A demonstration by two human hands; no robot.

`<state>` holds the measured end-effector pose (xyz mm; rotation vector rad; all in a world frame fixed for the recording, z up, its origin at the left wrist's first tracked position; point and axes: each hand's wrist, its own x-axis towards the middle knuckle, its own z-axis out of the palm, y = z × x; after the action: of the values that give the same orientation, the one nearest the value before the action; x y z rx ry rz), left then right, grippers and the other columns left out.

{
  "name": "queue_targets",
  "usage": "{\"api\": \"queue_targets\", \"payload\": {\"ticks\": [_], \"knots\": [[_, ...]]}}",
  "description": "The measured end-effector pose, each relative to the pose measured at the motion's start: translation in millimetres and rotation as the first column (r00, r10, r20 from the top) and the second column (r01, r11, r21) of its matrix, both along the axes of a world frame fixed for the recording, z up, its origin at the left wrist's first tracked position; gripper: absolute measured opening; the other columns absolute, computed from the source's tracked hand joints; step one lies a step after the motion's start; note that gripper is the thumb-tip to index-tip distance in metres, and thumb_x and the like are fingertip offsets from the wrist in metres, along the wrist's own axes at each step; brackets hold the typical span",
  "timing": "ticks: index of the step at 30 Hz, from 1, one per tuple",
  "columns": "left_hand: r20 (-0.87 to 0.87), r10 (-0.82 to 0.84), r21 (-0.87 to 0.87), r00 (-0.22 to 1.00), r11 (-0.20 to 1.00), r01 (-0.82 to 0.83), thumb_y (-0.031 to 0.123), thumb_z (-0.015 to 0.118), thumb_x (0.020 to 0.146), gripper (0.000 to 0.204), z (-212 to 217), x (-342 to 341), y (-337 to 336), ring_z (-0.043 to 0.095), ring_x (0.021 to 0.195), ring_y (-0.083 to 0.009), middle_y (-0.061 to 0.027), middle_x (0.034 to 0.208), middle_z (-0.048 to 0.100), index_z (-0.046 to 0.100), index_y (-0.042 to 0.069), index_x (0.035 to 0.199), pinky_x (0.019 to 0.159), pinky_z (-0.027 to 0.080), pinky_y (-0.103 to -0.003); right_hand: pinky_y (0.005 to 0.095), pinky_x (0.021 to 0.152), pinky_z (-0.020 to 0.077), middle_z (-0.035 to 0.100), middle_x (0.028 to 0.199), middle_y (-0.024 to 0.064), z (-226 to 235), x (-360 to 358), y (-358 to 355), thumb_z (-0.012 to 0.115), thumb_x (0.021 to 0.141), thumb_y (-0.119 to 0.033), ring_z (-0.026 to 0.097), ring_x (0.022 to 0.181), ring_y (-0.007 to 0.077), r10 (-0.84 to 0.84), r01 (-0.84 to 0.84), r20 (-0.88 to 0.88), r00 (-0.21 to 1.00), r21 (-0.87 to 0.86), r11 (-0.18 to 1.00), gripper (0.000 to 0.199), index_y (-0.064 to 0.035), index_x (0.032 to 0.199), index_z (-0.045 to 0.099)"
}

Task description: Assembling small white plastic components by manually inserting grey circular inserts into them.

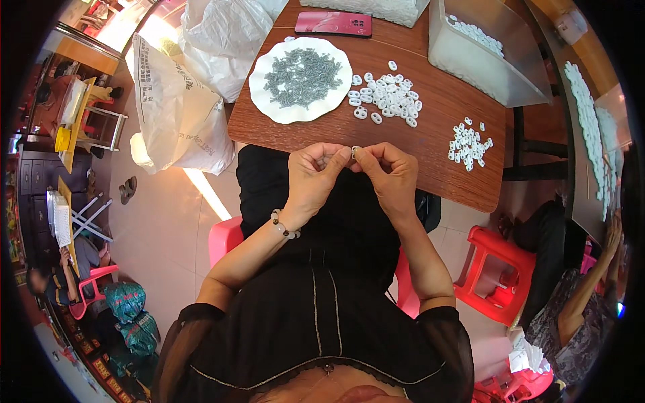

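Note:
My left hand and my right hand meet just off the near edge of the wooden table. Thumbs and fingertips of both pinch one small white oval piece; its details are mostly covered by the fingers. Beyond them lies a loose heap of white oval two-holed pieces. To its left, a scalloped white plate carries many short grey pins. Farther right on the table is a second heap of small white pieces, which look more rectangular.
A pink phone lies behind the plate. At the back right stands a translucent bin with white pieces inside. White sacks lean at the table's left. A red stool is on the right, near another person's arm.

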<state>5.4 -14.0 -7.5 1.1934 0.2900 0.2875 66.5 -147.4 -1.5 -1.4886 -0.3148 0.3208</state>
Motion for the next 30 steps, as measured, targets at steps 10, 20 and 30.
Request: {"api": "queue_targets", "payload": {"ticks": [10, 20, 30], "knots": [[-0.032, -0.019, 0.042, 0.999, 0.999, 0.020, 0.008, 0.066, 0.091, 0.013, 0.4, 0.7, 1.3, 0.062, 0.069, -0.0055, -0.0065, 0.080, 0.070, 0.068, -0.005, 0.092, 0.064, 0.048, -0.018, 0.0193, 0.058, 0.0462, 0.069, 0.070, 0.0033, -2.7, 4.1, -2.0, 0.068, 0.088, -0.013, 0.061, 0.063, 0.0046, 0.035, -0.035, 0.007, 0.999, -0.033, 0.999, 0.015, 0.0013, 0.082, 0.069], [-0.069, -0.029, -0.026, 0.997, 0.999, 0.027, 0.024, 0.061, 0.096, 0.027, -8.4, -0.1, 4.5, 0.052, 0.063, -0.0020, -0.0020, 0.080, 0.070, 0.071, 0.000, 0.096, 0.058, 0.041, -0.017, 0.0206, 0.065, 0.0501, 0.069, 0.075, 0.0047, 2.5, 3.8, -1.6, 0.067, 0.090, -0.012, 0.063, 0.068, 0.0067, 0.021, -0.010, -0.111, 0.994, 0.101, 0.995, 0.015, 0.0023, 0.085, 0.068], [-0.058, 0.012, -0.011, 0.998, 1.000, -0.012, 0.018, 0.071, 0.089, 0.020, -3.0, -2.3, 4.3, 0.053, 0.062, -0.0020, -0.0032, 0.079, 0.070, 0.072, -0.001, 0.093, 0.058, 0.041, -0.018, 0.0200, 0.065, 0.0495, 0.069, 0.075, 0.0051, 1.8, 2.0, 0.4, 0.067, 0.090, -0.011, 0.063, 0.069, 0.0066, 0.037, -0.028, -0.106, 0.994, 0.086, 0.996, 0.015, 0.0023, 0.084, 0.067]]}}
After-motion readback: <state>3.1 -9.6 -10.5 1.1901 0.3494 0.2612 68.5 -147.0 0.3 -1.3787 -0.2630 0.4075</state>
